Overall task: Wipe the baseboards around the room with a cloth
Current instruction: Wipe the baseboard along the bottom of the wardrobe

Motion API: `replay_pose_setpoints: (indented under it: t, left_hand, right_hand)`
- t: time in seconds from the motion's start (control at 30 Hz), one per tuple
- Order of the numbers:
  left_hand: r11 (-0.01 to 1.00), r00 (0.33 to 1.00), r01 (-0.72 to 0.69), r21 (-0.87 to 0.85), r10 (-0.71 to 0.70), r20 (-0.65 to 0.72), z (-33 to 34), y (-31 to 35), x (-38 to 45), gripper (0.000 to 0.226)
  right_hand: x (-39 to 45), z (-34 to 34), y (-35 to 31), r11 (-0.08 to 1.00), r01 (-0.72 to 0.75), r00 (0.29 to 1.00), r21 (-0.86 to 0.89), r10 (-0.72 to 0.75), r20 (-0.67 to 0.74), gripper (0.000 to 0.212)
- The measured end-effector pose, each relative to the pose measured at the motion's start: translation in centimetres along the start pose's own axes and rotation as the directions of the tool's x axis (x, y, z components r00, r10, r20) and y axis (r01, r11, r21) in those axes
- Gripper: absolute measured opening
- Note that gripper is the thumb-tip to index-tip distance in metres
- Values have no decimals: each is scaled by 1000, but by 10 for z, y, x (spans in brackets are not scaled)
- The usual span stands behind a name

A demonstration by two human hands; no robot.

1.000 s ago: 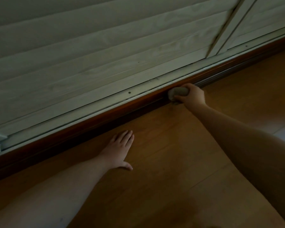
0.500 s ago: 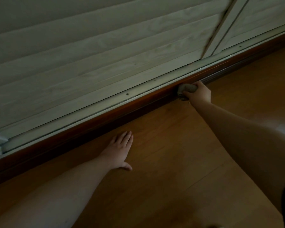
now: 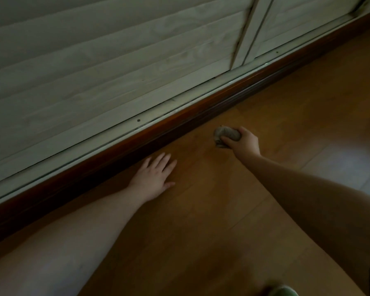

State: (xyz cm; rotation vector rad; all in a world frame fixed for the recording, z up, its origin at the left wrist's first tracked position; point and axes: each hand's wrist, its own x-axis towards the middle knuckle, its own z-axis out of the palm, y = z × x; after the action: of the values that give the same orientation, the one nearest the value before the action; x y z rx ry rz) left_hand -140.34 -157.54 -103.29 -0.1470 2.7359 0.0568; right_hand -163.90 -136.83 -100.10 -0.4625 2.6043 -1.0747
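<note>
From the head view, in dim light, the person's two bare hands were spread well apart over a wooden floor (image 3: 201, 221). The left hand (image 3: 153, 179) lay flat on the boards, palm down, fingers straight and slightly fanned, the fingertips pointing toward the baseboard (image 3: 179, 120) and stopping just short of it. It held nothing.

The right hand (image 3: 242, 143) was farther forward and to the right of the left one, its fingers and thumb curled round a crumpled grey cloth (image 3: 224, 136). The cloth bulged out of the hand on the side facing the left hand and sat down at the floor; whether it pressed on the boards could not be told. Cloth and hand were near the baseboard but apart from it, with a strip of bare floor between them.

The baseboard was a dark reddish-brown strip running diagonally beyond both hands, from low on the left-hand side up past the right hand into the far corner. Directly above it ran a pale metal track (image 3: 124, 133) with a small dark screw head, and above that rose pale slatted panels (image 3: 107, 67), split by a vertical frame (image 3: 247, 37) beyond the right hand. Behind the right forearm the floor showed a paler, shiny patch (image 3: 342, 165). Near the person, behind the right arm, a small greenish object (image 3: 283, 291) was cut off by the frame edge, too little of it visible to identify.
</note>
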Motion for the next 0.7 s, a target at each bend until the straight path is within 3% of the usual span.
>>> replay_pose_setpoints:
  t: [0.23, 0.4, 0.53, 0.7]
  left_hand:
    - [987, 978, -157, 38, 161, -134, -51, -3, 47, 64]
    - [955, 926, -189, 230, 251, -281, -99, -6, 101, 64]
    - [891, 905, -251, 377, 354, -235, -123, -18, 142, 70]
    - [905, 936, -210, 370, 296, -193, -129, -30, 171, 83]
  right_hand:
    - [26, -15, 0, 986, 153, 987, -72, -156, -30, 37]
    - [29, 3, 22, 964, 236, 972, -124, -236, 14, 38]
    - [18, 48, 53, 990, 113, 993, -81, -115, -27, 45]
    - [11, 68, 73, 971, 173, 980, -163, -185, -67, 49]
